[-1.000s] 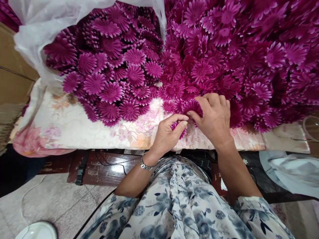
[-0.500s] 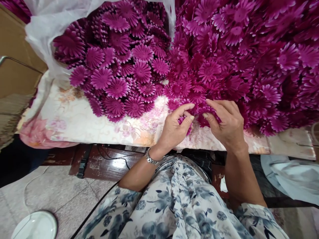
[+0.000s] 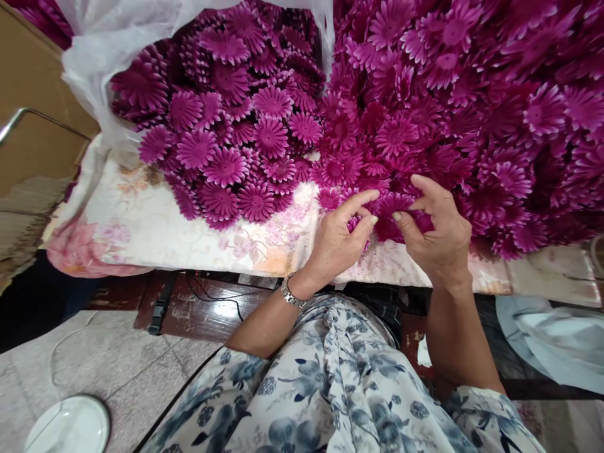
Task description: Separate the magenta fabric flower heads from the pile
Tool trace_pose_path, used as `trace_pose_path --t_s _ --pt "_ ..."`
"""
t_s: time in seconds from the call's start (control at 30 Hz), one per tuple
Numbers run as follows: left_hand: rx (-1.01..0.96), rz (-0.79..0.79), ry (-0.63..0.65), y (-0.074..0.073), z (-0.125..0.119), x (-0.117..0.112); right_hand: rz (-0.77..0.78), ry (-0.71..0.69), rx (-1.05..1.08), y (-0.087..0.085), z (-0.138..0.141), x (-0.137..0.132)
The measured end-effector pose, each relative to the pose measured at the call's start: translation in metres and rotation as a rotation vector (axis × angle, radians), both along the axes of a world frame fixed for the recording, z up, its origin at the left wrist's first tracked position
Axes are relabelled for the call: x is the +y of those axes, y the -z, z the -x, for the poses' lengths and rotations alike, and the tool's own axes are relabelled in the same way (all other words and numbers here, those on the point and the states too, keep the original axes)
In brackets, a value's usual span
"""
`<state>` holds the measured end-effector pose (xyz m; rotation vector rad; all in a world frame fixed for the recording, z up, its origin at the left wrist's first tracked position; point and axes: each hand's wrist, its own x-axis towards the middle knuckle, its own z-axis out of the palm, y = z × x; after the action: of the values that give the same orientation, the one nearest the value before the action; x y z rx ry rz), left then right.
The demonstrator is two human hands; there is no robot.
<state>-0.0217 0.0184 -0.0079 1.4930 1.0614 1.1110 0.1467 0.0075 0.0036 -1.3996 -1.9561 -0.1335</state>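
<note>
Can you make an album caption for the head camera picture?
Left hand curled around purple petals, right hand, thumb and forefinger parted, beside heaped flowers.

Pale floor tiles (image 3: 127, 365) spread below a table (image 3: 160, 242).

Your white fabric shirt (image 3: 302, 402) has blue-grey florals; the daisy-shaped magenta flowers (image 3: 271, 136), pale edges; the cream cloth (image 3: 158, 233), pink blooms.

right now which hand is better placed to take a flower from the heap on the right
Probably the right hand: it is nearer the bulk of the heap, thumb and index finger well apart. The left hand lies farther left, with petals showing between thumb and finger.
</note>
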Motion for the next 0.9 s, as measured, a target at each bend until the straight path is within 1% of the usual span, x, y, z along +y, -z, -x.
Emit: trace_pose_path --t_s 0.1,0.13,0.2,0.33,0.4,0.47,0.53,0.57,0.63,0.7,0.73,0.8,0.87,0.9 --pt "-0.067 0.061 -0.032 -0.003 -0.001 0.001 -0.041 -0.046 -0.001 -0.005 0.000 -0.004" --pt "-0.124 0.099 -0.034 -0.004 -0.002 0.002 -0.062 -0.076 -0.002 -0.007 0.000 -0.005" --pt "-0.256 0.223 -0.016 -0.004 -0.002 0.003 -0.102 -0.127 0.003 -0.008 0.000 -0.009" --pt "-0.452 0.505 0.047 -0.005 -0.001 0.001 -0.160 -0.183 -0.010 -0.003 0.002 -0.015" --pt "-0.508 0.589 0.076 -0.006 0.000 -0.001 -0.187 -0.204 -0.016 0.001 0.005 -0.018" --pt "-0.528 0.634 0.105 -0.007 0.002 -0.002 -0.206 -0.218 -0.032 0.005 0.007 -0.021" --pt "-0.500 0.612 0.087 -0.007 0.003 -0.003 -0.198 -0.214 -0.018 0.006 0.008 -0.025" --pt "-0.468 0.564 0.055 -0.006 0.003 -0.003 -0.175 -0.199 0.031 0.006 0.008 -0.026" --pt "-0.373 0.402 -0.030 -0.004 0.004 -0.004 -0.086 -0.142 0.227 0.004 0.009 -0.029" --pt "-0.261 0.225 -0.083 -0.003 0.005 -0.006 0.042 -0.092 0.442 0.001 0.010 -0.031" --pt "-0.217 0.154 -0.087 -0.004 0.005 -0.008 0.111 -0.081 0.513 -0.001 0.012 -0.031" --pt "-0.165 0.067 -0.063 -0.007 0.005 -0.012 0.261 -0.079 0.564 -0.004 0.015 -0.031" --pt "-0.151 0.025 -0.023 -0.011 0.005 -0.015 0.368 -0.077 0.584 -0.007 0.019 -0.031" --pt "-0.148 0.016 -0.005 -0.012 0.005 -0.016 0.387 -0.068 0.596 -0.008 0.020 -0.031"
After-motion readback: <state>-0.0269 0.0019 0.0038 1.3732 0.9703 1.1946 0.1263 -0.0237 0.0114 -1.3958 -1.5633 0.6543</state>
